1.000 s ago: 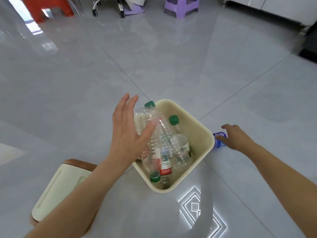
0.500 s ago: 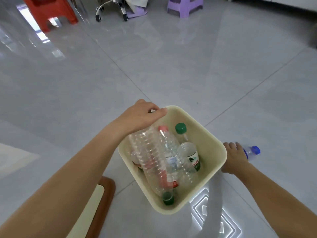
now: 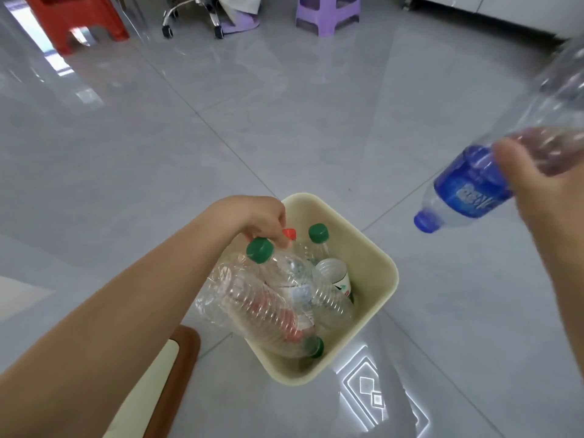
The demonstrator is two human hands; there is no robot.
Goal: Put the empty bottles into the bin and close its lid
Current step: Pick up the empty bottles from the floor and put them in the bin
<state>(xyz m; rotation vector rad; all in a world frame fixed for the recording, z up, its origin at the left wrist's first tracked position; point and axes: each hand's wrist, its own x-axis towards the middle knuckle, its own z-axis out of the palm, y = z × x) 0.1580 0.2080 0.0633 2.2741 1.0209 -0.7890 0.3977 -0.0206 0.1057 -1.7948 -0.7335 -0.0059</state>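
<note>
A cream square bin (image 3: 376, 279) stands on the grey floor, packed with several clear empty bottles (image 3: 268, 314) with green and red caps. My left hand (image 3: 256, 216) rests at the bin's far-left rim, fingers curled on the neck of a green-capped bottle (image 3: 259, 250). My right hand (image 3: 537, 191) is raised at the right, above and to the right of the bin. It grips a clear bottle with a blue label and blue cap (image 3: 467, 188), cap pointing down-left. The bin's lid (image 3: 164, 384), cream with a brown edge, lies on the floor at the lower left.
At the far end of the tiled floor stand a red stool (image 3: 79, 20), a purple stool (image 3: 328, 14) and an office chair base on castors (image 3: 192, 17). A white cabinet (image 3: 493, 7) runs along the top right. A ceiling light reflects in the floor (image 3: 369, 393).
My right hand has lifted the blue-label bottle from the floor beside the bin up into the air. My left hand stayed at the bin's far rim, now on the green-capped bottle's neck.
</note>
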